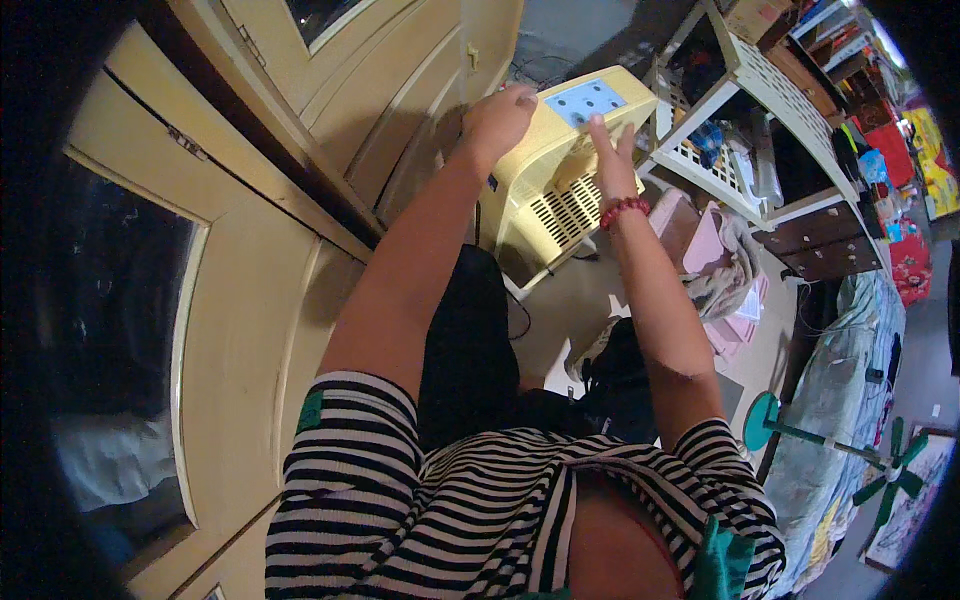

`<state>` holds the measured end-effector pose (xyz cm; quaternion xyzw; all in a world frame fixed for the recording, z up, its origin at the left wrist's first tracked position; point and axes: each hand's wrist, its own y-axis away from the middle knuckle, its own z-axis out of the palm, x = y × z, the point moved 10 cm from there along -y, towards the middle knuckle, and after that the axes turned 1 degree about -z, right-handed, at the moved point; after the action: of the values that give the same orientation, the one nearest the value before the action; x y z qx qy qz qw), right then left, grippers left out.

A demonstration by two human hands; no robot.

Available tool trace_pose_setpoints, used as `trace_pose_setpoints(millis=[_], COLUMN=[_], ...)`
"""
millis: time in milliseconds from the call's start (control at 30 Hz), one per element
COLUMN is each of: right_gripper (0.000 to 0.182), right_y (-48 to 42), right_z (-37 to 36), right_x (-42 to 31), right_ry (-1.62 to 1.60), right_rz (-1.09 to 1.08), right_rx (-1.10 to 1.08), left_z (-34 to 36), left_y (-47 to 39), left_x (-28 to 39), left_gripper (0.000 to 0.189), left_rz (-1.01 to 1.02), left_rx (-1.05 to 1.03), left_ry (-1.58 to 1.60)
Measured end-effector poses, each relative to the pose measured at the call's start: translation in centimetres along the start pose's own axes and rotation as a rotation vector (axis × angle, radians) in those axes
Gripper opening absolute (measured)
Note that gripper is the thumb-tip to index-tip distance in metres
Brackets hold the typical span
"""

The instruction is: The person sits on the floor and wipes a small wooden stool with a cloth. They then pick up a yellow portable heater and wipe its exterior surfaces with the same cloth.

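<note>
A yellow plastic appliance (525, 161) with a light blue panel (589, 101) bearing dark round spots stands tilted in the view, top centre. A slotted grille (566, 210) shows in its recess. My left hand (501, 124) is curled at the appliance's upper left edge; its fingertips are mostly hidden. My right hand (615, 154), below a red bead bracelet (625, 212) on the wrist, reaches over the appliance's right side, fingers apart, by the panel's lower edge. Whether it touches the surface I cannot tell.
Cream wooden doors (247, 300) stand close on the left. A white plastic rack (787, 82) is at upper right. Pink plastic pieces (705, 240) and a grey cloth (724, 289) lie right of the appliance. A dark cable (525, 319) is on the floor. A bed (832, 382) lies beyond.
</note>
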<state>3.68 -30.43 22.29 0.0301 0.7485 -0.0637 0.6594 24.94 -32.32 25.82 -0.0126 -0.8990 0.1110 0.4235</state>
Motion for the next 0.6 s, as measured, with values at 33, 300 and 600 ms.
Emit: trace_pose_setpoints(millis=[33,300,600], right_gripper=[0.114,0.128,0.104], right_y=[0.6,1.0,-5.3], right_z=[1.3,4.5,0.0], right_x=[-2.3,-4.0,-2.4], right_ry=[0.004,-0.138,-0.133], right_rz=[0.013,0.184,0.034], right_rx=[-0.073,-0.164,-0.598], left_z=[0.5,4.1,8.3], left_y=[-0.2,-2.3,6.4], left_x=[-1.0,-7.0,2.5], left_gripper=[0.042,0.052,0.051], left_rz=[-0.088,-0.276,-0.281], left_rx=[-0.084,-0.210,-0.555], left_ry=[0.066,0.611,0.859])
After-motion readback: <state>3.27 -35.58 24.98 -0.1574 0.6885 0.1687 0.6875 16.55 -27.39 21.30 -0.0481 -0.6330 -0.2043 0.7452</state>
